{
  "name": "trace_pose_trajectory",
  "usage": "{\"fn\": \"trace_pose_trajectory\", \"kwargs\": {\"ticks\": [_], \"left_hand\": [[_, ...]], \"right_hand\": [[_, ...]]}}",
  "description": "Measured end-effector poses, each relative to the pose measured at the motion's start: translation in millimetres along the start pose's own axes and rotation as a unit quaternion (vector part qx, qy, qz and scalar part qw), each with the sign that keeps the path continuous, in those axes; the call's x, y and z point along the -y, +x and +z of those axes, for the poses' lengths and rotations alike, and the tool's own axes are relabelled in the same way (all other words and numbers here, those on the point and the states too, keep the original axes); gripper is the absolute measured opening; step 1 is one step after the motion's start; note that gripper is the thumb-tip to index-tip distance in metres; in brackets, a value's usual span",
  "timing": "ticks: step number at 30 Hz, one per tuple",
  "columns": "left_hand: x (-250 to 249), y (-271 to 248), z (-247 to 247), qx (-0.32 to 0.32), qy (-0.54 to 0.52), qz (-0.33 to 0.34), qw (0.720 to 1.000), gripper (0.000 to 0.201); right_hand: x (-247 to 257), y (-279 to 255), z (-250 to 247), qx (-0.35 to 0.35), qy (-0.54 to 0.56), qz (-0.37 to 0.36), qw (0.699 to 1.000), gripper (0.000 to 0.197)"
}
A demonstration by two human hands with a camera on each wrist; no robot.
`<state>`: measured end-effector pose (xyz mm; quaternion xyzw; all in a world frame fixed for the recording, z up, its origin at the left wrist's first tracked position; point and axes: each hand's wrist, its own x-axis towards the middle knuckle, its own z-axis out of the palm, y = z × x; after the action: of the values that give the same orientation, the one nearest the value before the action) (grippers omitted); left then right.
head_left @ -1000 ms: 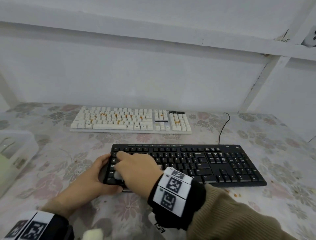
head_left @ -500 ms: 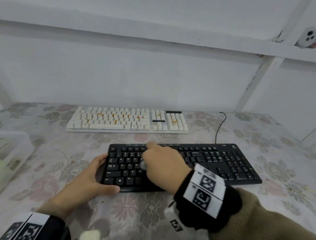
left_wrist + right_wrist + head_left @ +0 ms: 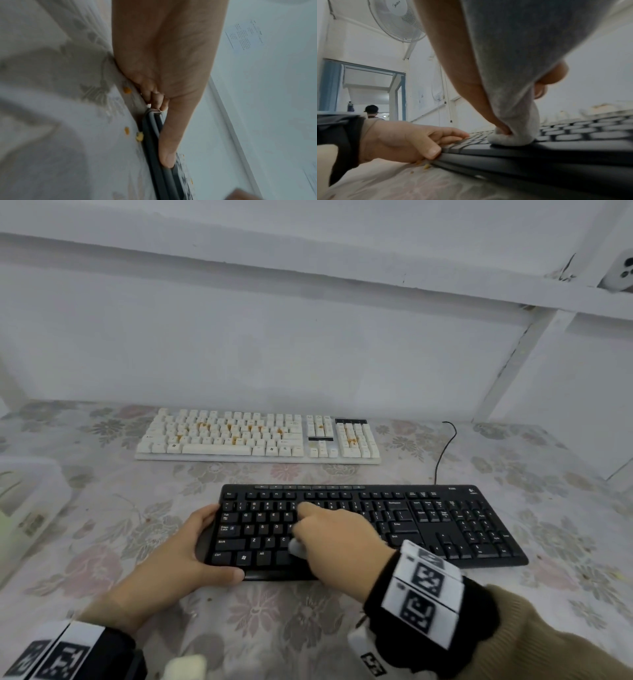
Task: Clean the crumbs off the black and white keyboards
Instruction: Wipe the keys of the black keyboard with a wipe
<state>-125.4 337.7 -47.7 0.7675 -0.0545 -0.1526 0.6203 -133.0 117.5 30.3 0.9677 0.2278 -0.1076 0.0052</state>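
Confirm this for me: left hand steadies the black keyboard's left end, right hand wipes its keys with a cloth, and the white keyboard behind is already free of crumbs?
Not quite. The white keyboard still carries orange crumbs among its keys, as the head view shows. The rest holds: left hand steadies the black keyboard, right hand wipes with the cloth.

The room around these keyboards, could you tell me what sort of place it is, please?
Probably a plain workroom or dormitory: a table with a flowered cover under a white shelf, a wall fan, and a doorway.

Head view down from above; wrist views close, sharing black keyboard.
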Motion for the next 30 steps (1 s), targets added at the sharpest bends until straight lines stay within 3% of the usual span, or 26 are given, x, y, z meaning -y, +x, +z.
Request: {"fn": "trace_pose_trajectory", "kwargs": {"ticks": [4,6,8,11,14,17,22,30], "left_hand": [[1,0,-1,0.001,0.007,-0.007,1.000,0.113],[0,0,-1,0.003,0.005,-0.005,1.000,0.113],[-2,0,0,0.004,0.004,-0.007,1.000,0.116],[-1,3,0,-0.009,0.035,-0.016,0.999,0.119],[0,4,0,-0.016,0.080,-0.017,0.997,0.114],[2,4,-1,-0.007,0.031,-0.007,0.999,0.128],[5,3,0,0.004,-0.015,0.000,1.000,0.119],[3,2,-2,0.004,0.014,-0.012,1.000,0.134]], "right_hand": [[-20,-11,-8,0.018,-0.018,0.053,0.998,0.034],[-12,-5,-16,-0.012,-0.008,0.051,0.999,0.022],[7,8,-22,-0.050,0.031,0.021,0.998,0.016],[47,33,-24,-0.045,0.073,-0.054,0.995,0.020],[68,43,-14,-0.019,0.053,-0.086,0.995,0.017],[58,33,-4,-0.024,0.010,-0.089,0.996,0.020],[16,7,3,-0.027,0.006,-0.015,1.000,0.018],[-60,-42,13,-0.035,0.014,0.121,0.992,0.025]]}}
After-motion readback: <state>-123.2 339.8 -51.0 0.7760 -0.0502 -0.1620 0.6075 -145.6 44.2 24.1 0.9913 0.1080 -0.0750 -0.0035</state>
